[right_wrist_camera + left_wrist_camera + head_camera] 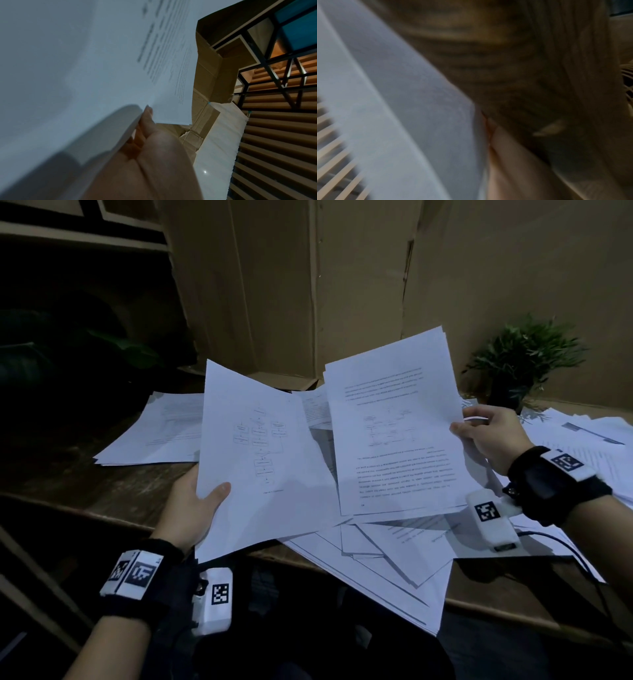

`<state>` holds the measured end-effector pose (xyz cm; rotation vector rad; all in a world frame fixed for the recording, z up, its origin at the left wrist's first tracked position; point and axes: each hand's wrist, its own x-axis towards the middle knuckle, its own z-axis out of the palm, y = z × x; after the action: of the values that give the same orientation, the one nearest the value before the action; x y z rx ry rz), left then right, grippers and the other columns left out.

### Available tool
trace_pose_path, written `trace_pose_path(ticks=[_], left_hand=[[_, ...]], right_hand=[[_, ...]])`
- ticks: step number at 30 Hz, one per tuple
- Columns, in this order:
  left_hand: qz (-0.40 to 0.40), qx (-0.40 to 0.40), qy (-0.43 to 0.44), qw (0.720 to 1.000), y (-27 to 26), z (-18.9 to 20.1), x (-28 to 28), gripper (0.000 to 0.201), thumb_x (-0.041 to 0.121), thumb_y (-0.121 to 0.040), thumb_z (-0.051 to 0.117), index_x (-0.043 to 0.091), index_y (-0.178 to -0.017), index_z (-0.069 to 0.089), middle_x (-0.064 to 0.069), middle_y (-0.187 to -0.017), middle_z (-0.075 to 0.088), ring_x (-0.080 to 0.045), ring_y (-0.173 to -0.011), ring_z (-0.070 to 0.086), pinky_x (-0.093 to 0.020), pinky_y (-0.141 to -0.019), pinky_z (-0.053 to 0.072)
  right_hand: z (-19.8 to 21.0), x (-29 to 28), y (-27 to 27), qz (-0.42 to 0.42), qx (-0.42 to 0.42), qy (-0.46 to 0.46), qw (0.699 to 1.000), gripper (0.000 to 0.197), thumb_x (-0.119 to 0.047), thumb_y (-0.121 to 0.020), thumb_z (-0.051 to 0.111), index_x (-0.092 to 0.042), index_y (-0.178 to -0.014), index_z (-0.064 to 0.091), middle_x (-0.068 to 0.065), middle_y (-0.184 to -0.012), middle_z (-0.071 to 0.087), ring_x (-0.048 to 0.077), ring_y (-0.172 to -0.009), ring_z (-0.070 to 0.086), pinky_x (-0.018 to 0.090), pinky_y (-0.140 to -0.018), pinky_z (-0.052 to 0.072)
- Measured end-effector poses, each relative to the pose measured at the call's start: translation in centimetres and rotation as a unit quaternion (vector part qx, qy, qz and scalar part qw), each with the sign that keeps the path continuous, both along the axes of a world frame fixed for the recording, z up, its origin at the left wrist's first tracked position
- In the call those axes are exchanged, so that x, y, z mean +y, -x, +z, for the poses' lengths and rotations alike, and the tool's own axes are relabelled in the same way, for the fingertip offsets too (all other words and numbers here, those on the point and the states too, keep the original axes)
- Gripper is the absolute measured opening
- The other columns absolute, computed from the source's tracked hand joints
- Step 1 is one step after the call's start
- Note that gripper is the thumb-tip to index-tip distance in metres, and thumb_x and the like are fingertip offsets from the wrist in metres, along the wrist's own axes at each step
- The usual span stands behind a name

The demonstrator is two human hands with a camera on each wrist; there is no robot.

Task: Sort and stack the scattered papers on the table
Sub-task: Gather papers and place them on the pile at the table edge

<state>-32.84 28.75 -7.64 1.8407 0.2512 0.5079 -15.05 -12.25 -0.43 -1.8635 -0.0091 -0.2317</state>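
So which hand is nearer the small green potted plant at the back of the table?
Right. The right hand holds sheets just in front of the small green potted plant; the left hand is far across, near the table's front edge.

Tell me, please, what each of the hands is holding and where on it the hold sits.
The left hand pinches a flowchart sheet at its lower left corner. The right hand grips a small sheaf of printed pages by its right edge.

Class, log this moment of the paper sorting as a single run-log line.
left hand: holds flowchart sheet | right hand: holds text sheets | table: loose papers remain
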Motion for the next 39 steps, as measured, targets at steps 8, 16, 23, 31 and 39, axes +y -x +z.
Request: trace_pose_path(ticks=[8, 16, 23, 31, 39], left_hand=[[-0.009, 0.001, 0.001, 1.0, 0.1, 0.1, 0.0, 0.029, 0.009, -0.097, 0.058, 0.025, -0.121, 0.059, 0.015, -0.11, 0.066, -0.003, -0.101, 0.062, -0.023, -0.078, 0.047], [-0.012, -0.001, 0.002, 1.0, 0.1, 0.2, 0.0, 0.03, 0.008, -0.096, 0.058, 0.028, -0.119, 0.058, 0.019, -0.11, 0.065, 0.0, -0.101, 0.061, -0.022, -0.078, 0.047], [-0.019, -0.005, 0.006, 1.0, 0.2, 0.3, -0.1, 0.029, 0.009, -0.097, 0.058, 0.026, -0.119, 0.059, 0.017, -0.11, 0.066, 0.001, -0.099, 0.062, -0.021, -0.076, 0.048], [-0.035, 0.0, 0.023, 0.999, 0.2, 0.2, 0.1, 0.03, 0.011, -0.096, 0.06, 0.024, -0.122, 0.062, 0.013, -0.113, 0.069, -0.003, -0.101, 0.067, -0.022, -0.078, 0.05], [-0.046, 0.004, 0.013, 0.999, -0.1, 0.1, 0.2, 0.032, 0.01, -0.093, 0.064, 0.022, -0.124, 0.063, 0.012, -0.115, 0.07, -0.003, -0.102, 0.067, -0.022, -0.08, 0.051]], right_hand=[[0.0, 0.8, 0.3, 0.001, -0.01, 0.033, 0.999, 0.012, -0.002, -0.092, 0.068, -0.008, -0.102, 0.067, 0.005, -0.081, 0.067, 0.018, -0.071, 0.06, 0.026, -0.067, 0.047], [0.2, 1.7, 0.5, 0.004, -0.007, 0.043, 0.999, 0.011, -0.002, -0.092, 0.068, -0.012, -0.087, 0.067, 0.006, -0.08, 0.066, 0.016, -0.067, 0.058, 0.025, -0.063, 0.045], [0.1, 2.1, 0.4, 0.01, -0.003, 0.056, 0.998, 0.008, -0.005, -0.092, 0.068, -0.013, -0.092, 0.069, 0.013, -0.094, 0.071, 0.025, -0.085, 0.065, 0.037, -0.084, 0.051], [0.5, 2.0, 0.5, 0.0, -0.044, 0.046, 0.998, 0.006, -0.006, -0.093, 0.067, -0.011, -0.095, 0.068, 0.005, -0.085, 0.07, 0.016, -0.076, 0.064, 0.027, -0.079, 0.05], [5.4, 1.2, -0.4, 0.014, -0.178, 0.238, 0.955, 0.013, -0.002, -0.095, 0.059, -0.012, -0.091, 0.067, 0.007, -0.08, 0.063, 0.018, -0.075, 0.06, 0.026, -0.069, 0.044]])
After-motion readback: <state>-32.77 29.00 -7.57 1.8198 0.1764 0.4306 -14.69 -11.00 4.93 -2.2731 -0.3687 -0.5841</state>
